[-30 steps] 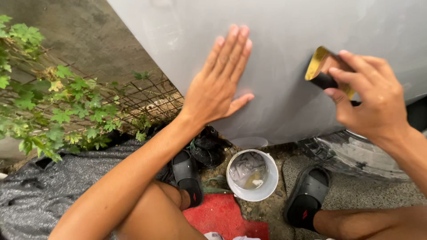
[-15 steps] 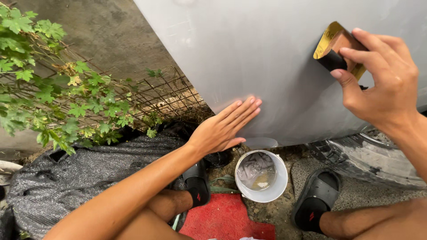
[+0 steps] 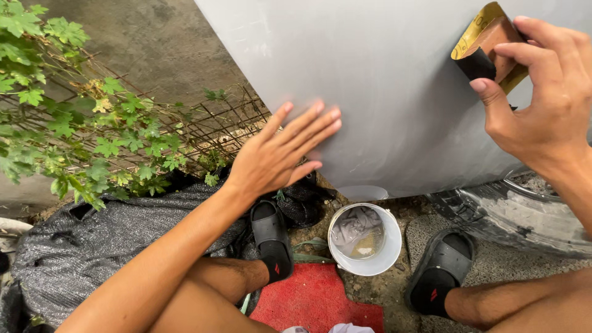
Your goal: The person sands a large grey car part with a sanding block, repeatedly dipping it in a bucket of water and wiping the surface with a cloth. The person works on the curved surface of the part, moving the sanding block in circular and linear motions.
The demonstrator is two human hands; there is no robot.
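My left hand (image 3: 280, 154) lies flat, fingers spread, on the lower part of a grey primed car body panel (image 3: 382, 80). My right hand (image 3: 542, 98) grips a sanding block wrapped in yellow-backed sandpaper (image 3: 487, 49), held against the panel at the upper right. Below, between my feet, stands a white bucket (image 3: 365, 240) with murky water and a cloth in it.
A tyre (image 3: 524, 213) sits under the panel at right. My feet wear black sandals (image 3: 271, 237), near a red mat (image 3: 314, 299). Left are leafy plants (image 3: 74, 129), a rusty wire mesh (image 3: 216, 129) and black netting (image 3: 92, 246) on the ground.
My left hand has slid down the panel from its upper middle to its lower edge. My right hand with the sanding block has stayed at the upper right of the panel.
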